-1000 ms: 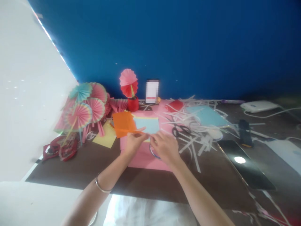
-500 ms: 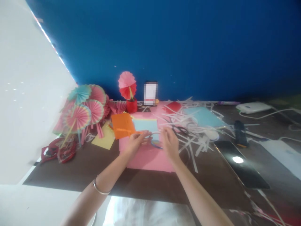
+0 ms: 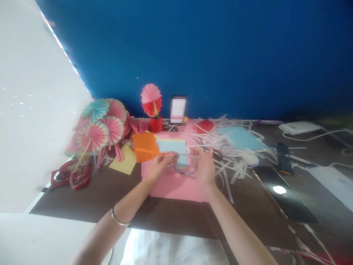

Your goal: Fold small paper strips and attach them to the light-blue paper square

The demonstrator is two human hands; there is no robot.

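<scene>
A thin round loop, pale along its top and bluish along its bottom, is held up above the pink paper. My left hand pinches its left side between thumb and fingers. On the other side, my right hand is beside the loop with fingers apart, somewhat blurred; whether it touches the loop is hard to tell. Behind the loop lies a light blue sheet on the pink paper. An orange sheet is left of it, close to my left hand.
Folded paper fans crowd the left, above a red-rimmed item. A red pot holds another fan. White paper strips, a blue sheet and a phone lie to the right. A blue wall closes the back.
My right hand has moved right, away from the loop's side, and its fingers have spread. My left hand keeps its pinch. The view has shifted slightly.
</scene>
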